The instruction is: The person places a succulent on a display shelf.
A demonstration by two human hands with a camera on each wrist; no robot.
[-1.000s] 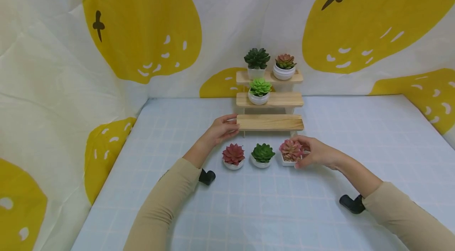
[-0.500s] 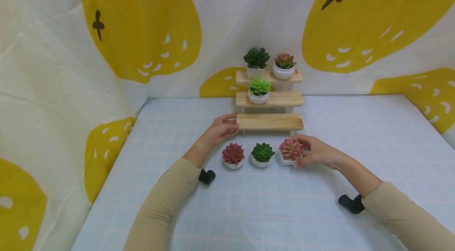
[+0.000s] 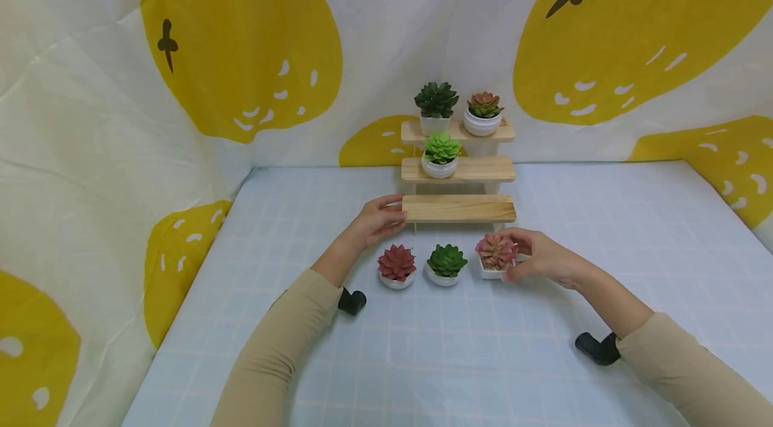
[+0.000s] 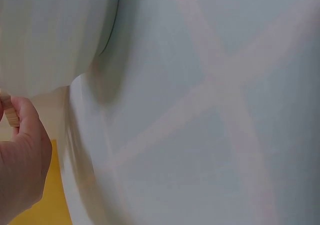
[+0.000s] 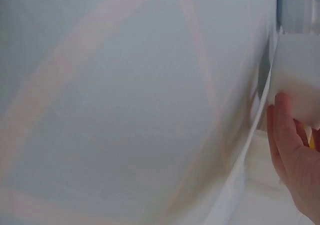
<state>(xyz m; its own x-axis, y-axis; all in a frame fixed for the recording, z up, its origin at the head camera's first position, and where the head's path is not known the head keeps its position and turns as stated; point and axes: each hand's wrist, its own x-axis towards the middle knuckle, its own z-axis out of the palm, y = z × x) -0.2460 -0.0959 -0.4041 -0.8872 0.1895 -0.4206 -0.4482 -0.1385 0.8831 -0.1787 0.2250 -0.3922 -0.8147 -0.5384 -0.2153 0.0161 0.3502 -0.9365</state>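
At the left end of the lowest shelf of a three-step wooden stand (image 3: 459, 209), my left hand (image 3: 376, 221) pinches the board between thumb and fingers. The left wrist view shows the same grip on the board's end (image 4: 11, 116). My right hand (image 3: 539, 258) holds a pink succulent (image 3: 496, 251) in a square white pot (image 5: 297, 80), thumb and fingers on its right side. Left of it, a green succulent (image 3: 447, 260) and a red succulent (image 3: 396, 262) sit in round white pots on the table.
On the top shelf stand a dark green succulent (image 3: 436, 99) and a reddish-green succulent (image 3: 484, 105). A bright green succulent (image 3: 442, 148) is at the left of the middle shelf. Behind the table (image 3: 435, 360) hangs a patterned cloth (image 3: 392, 31).
The pink succulent in my right hand has shifted very slightly away from me and to the right. My left hand stays at the shelf's end.
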